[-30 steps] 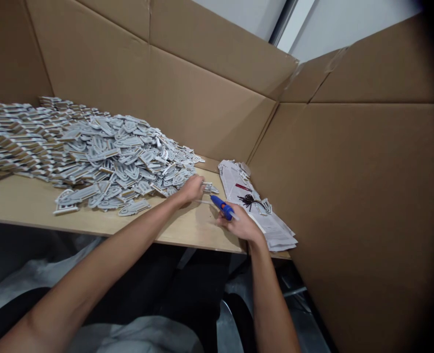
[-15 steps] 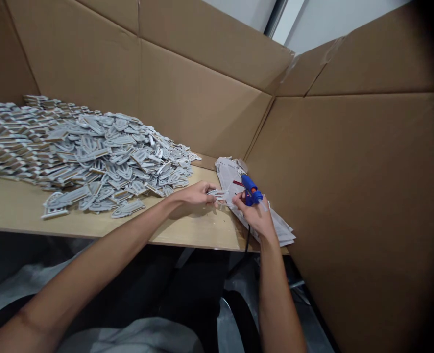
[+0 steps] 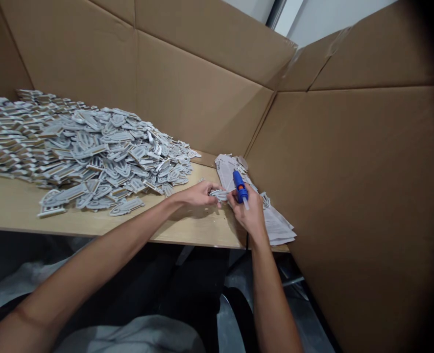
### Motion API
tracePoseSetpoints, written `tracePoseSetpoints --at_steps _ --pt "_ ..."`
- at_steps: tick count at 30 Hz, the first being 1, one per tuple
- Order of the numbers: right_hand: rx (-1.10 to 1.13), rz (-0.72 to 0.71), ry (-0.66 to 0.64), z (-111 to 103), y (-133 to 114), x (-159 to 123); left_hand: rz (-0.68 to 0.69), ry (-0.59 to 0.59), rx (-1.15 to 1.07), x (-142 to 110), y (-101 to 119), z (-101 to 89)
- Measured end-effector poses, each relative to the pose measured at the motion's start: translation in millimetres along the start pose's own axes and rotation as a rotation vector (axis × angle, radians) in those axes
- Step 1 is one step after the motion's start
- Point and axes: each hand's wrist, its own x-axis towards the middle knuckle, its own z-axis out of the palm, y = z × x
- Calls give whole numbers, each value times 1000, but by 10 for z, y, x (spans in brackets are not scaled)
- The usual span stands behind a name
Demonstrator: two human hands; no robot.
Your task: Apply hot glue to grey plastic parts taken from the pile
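Observation:
Between finger and thumb, my left hand (image 3: 201, 194) pinches a small grey-white slotted piece (image 3: 220, 195) above the table. My right hand (image 3: 251, 210) is closed around a blue hot glue gun (image 3: 240, 186), whose nozzle points up and away from me and whose clear glue stick sticks out of the back. The thumb and a fingertip of the right hand are at the piece's right end; whether they grip it I cannot tell. Left of my hands lies a big heap of similar grey-white pieces (image 3: 117, 152), partly stacked in rows.
Printed paper sheets (image 3: 281, 228) lie at the table's right end, with several loose bits on them. Tall cardboard walls (image 3: 198, 93) enclose the wooden table (image 3: 187, 228) at the back and right. A dark cord (image 3: 247, 240) hangs over the front edge.
The glue gun has swung left and turned more upright as my right hand moved left toward the piece. My left hand still holds the piece, which appears tilted differently.

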Motion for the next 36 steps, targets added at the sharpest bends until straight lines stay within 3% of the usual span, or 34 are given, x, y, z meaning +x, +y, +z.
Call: tracePoseSetpoints --at_steps 6,11,20,28,36 --pt "-67 -12 -5 26 -51 -5 -48 128 13 4 27 99" --pt "-160 -1 42 26 -77 6 -71 215 -119 14 -13 135" --pt "204 131 8 -97 -99 15 -71 555 -206 77 -51 -105" --pt "151 81 -112 -132 8 -21 -35 344 -225 -5 102 -49" --pt "92 -15 -136 -85 -16 -20 -28 280 -233 -11 125 -33"
